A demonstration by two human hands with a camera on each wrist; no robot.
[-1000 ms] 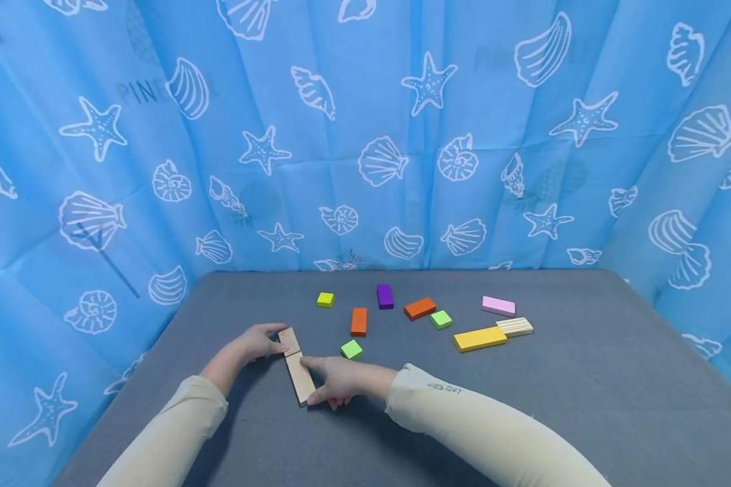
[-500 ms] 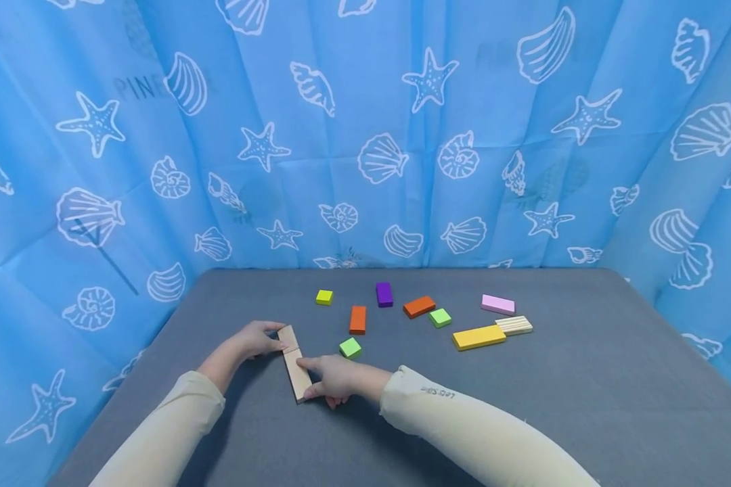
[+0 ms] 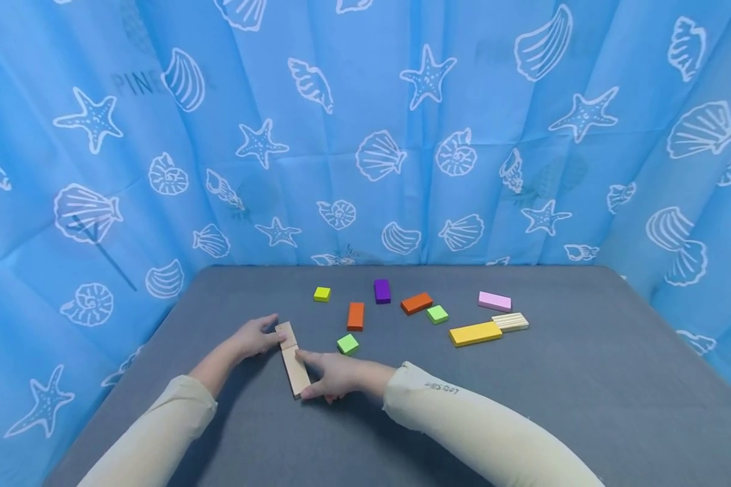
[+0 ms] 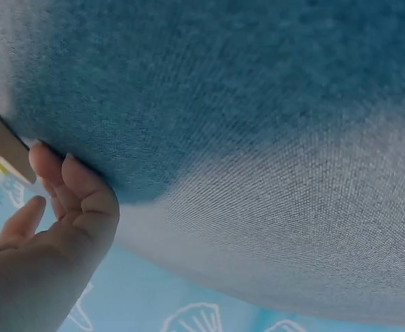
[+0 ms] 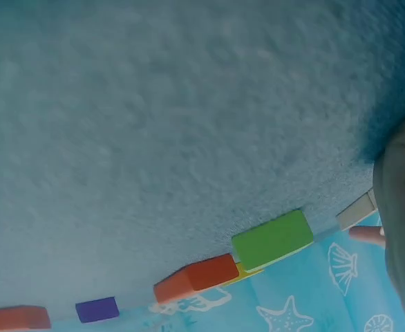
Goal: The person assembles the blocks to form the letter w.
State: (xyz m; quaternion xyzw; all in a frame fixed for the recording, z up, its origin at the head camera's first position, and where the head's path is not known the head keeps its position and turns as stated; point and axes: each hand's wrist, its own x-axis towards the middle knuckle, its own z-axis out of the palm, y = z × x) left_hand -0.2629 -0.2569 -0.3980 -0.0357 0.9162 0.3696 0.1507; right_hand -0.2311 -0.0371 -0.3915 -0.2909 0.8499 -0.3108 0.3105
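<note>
Left hand, fingers loose, touches a short wooden block; right hand touches a longer plank, grip unclear. Both seem light, stiff; best pinched by long edges.

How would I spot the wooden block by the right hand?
On the grey table, look between the left hand and right hand. A short wooden block meets a longer wooden block end to end. Yours is the nearer one, set apart by its length.
</note>
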